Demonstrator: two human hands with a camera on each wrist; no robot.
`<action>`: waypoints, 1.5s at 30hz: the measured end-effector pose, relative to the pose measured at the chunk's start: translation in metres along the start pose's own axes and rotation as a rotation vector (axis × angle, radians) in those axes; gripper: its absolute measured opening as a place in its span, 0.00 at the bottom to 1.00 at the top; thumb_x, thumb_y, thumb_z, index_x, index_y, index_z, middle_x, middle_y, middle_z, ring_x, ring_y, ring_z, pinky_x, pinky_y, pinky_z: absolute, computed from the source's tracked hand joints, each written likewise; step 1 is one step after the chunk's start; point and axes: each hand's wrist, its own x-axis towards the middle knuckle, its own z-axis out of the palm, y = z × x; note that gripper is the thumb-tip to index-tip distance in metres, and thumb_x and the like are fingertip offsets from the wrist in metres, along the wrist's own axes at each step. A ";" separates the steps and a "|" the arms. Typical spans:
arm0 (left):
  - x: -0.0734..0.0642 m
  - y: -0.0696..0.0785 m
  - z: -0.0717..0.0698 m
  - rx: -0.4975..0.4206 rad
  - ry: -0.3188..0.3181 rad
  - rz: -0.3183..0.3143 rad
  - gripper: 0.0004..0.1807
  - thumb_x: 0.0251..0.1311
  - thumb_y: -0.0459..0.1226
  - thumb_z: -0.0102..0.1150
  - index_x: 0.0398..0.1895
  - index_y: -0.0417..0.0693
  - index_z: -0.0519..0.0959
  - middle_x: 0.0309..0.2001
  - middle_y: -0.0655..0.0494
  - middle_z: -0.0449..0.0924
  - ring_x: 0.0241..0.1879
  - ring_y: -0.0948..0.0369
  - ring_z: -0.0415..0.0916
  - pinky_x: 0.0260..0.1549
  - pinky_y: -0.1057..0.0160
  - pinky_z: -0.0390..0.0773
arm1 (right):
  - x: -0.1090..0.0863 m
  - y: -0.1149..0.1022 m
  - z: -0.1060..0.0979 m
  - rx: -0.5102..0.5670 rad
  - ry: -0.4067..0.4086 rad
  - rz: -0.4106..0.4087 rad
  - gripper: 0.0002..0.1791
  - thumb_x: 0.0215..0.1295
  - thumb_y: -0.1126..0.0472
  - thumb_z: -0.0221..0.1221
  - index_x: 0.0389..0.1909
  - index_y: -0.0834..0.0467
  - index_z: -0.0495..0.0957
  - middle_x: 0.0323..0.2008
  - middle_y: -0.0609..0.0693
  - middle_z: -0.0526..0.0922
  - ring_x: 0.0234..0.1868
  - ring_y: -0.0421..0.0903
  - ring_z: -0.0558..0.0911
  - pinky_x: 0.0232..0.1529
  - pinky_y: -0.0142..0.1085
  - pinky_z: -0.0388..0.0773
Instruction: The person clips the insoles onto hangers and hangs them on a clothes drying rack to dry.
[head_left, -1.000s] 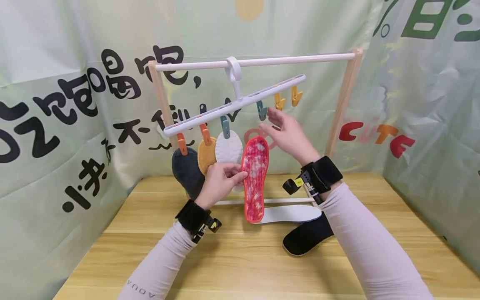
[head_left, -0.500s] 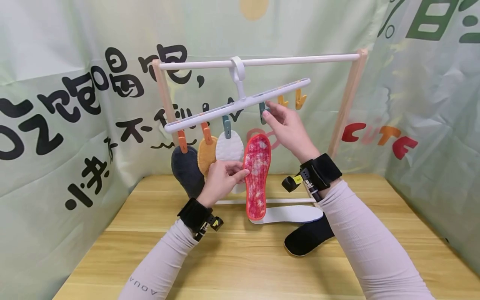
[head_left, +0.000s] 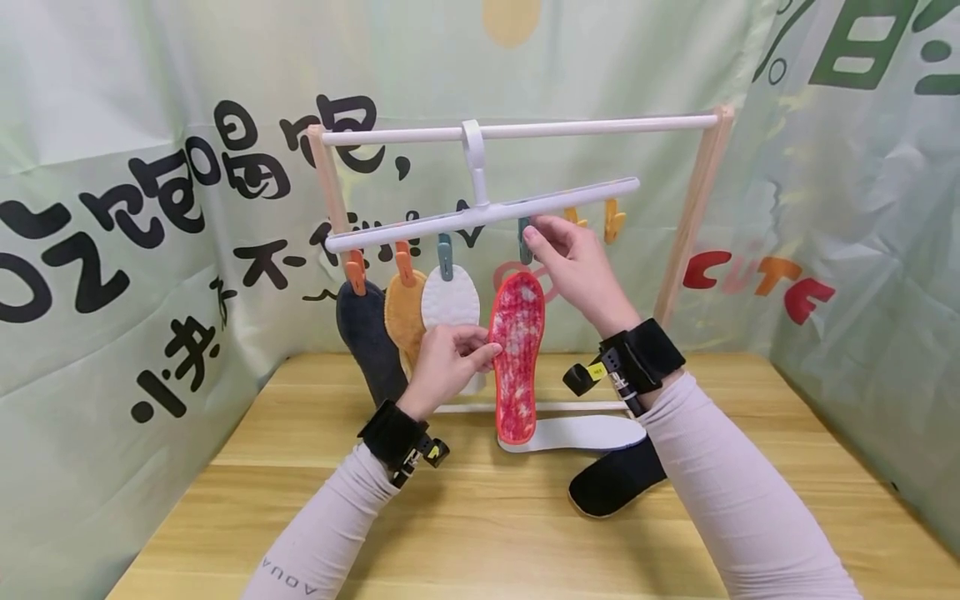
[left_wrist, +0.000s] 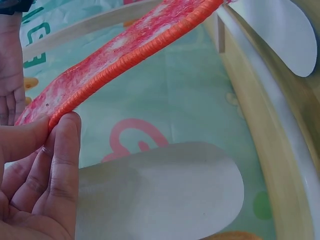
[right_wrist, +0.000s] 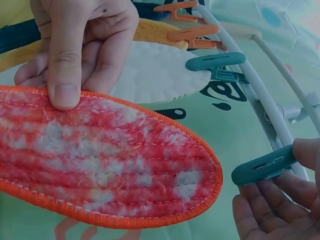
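Observation:
My left hand [head_left: 450, 362] pinches a red and white insole [head_left: 517, 358] with an orange edge between thumb and fingers at its side. The insole stands upright, just below a teal clip [right_wrist: 262, 167]. My right hand [head_left: 577, 258] pinches that clip between thumb and fingers under the white hanger bar [head_left: 435, 223]. In the right wrist view the insole's rounded end is apart from the clip. Left of it, a dark insole [head_left: 367, 333], a yellow insole [head_left: 405, 312] and a white insole [head_left: 450, 296] hang from two orange clips and another teal one.
The tilted hanger hooks over the top rail [head_left: 585, 128] of a wooden-sided rack [head_left: 693, 217]. Two yellow clips [head_left: 613, 223] hang at its right. On the table [head_left: 480, 533] lie a white insole [head_left: 592, 432] and a black insole [head_left: 615, 482]. A printed curtain stands behind.
My right hand has moved onto the teal clip and taken hold of it. The hanger's right end has come down and its left end has risen. My left hand keeps holding the red insole.

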 end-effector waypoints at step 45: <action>0.000 0.003 -0.002 -0.019 0.033 0.058 0.08 0.69 0.36 0.72 0.44 0.40 0.91 0.34 0.48 0.93 0.30 0.61 0.90 0.36 0.65 0.89 | -0.001 -0.002 0.016 0.170 0.143 -0.018 0.18 0.78 0.55 0.64 0.61 0.60 0.87 0.52 0.61 0.92 0.55 0.48 0.92 0.56 0.36 0.87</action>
